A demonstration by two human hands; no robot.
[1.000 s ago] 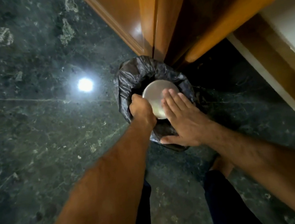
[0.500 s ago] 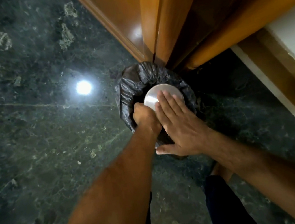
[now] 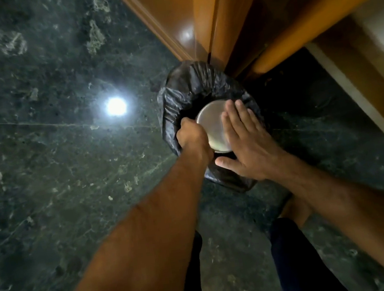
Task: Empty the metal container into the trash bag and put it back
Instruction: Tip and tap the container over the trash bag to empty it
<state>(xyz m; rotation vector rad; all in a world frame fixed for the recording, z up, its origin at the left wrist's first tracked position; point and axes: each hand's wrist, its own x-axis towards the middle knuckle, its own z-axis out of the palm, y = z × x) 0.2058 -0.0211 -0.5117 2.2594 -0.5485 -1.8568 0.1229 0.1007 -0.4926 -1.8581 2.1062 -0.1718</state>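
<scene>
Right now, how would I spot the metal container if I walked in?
Find the wooden door frame at the dark stone floor; a black trash bag sits at its foot. Over the bag's mouth, between the hands, is the metal container, the only pale, shiny round thing there.

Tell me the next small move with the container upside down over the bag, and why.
Probably give the base another pat before lifting away. The metal container sits inverted over the mouth of the trash bag, the left hand gripping its side and the right hand lying flat on its upturned base. Whether it has emptied is hidden, so one more pat seems safer.
</scene>
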